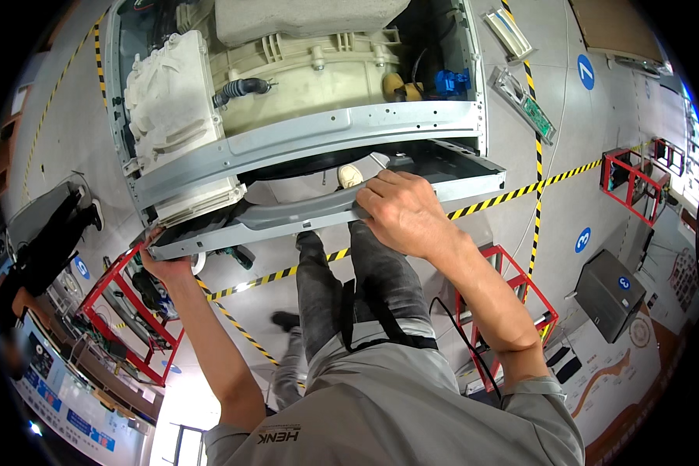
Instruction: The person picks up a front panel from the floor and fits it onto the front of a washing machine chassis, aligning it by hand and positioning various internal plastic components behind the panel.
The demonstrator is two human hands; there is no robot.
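Note:
A grey metal panel (283,221) with a curved middle is held out below the front crossbar (334,120) of an opened appliance, tilted lower at the left. My left hand (163,260) is closed round its left end, fingertips partly hidden. My right hand (400,210) grips its upper edge right of the middle, fingers curled over it. Inside the appliance are a cream housing (318,78), a grey block (311,15), a corrugated hose (241,91) and a blue part (452,81). A white plastic box (167,97) stands at its left side.
Two loose parts (524,101) lie right of the appliance. Red frames stand left (116,287), right (505,260) and far right (625,155). A dark box (606,291) is at right. A person in dark clothes (46,233) is at left; another's leg (287,357) shows behind me. Striped tape crosses the floor.

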